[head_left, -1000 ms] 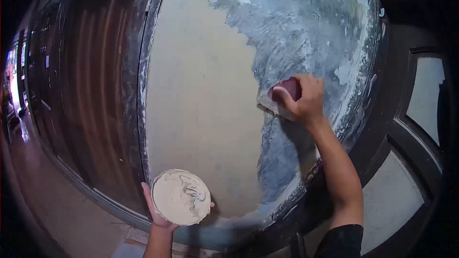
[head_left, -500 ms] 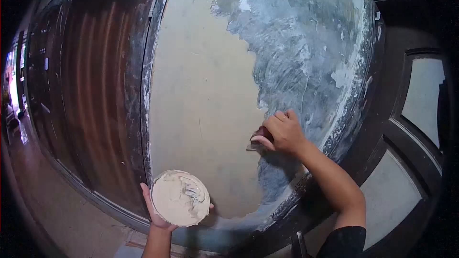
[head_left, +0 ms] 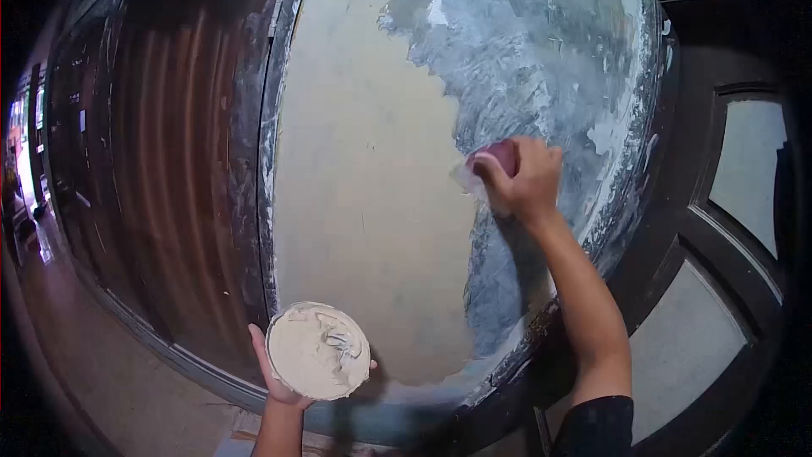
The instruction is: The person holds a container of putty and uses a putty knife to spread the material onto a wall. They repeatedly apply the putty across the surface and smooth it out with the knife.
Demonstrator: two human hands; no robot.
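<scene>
My right hand (head_left: 526, 176) is closed around the dark red handle of a scraper (head_left: 499, 159). The scraper's pale, blurred blade lies against the wall panel, at the ragged border between smooth beige filler (head_left: 372, 186) and the grey, streaked surface (head_left: 524, 59). Low in the view, my left hand (head_left: 275, 377) supports a round container of cream-coloured paste (head_left: 317, 351) from below. Its thumb shows at the left of the container and fingertips at the right. The paste has a rough, stirred patch near its middle.
A dark brown wooden panel (head_left: 169, 161) stands left of the coated panel, behind a dark upright edge. On the right is dark framing with pale inset panels (head_left: 698, 355). Floor (head_left: 127, 372) shows at the lower left, with a bright opening at the far left.
My right hand has moved up the panel with the scraper, along the filler's border. My left hand and the container have hardly moved.
</scene>
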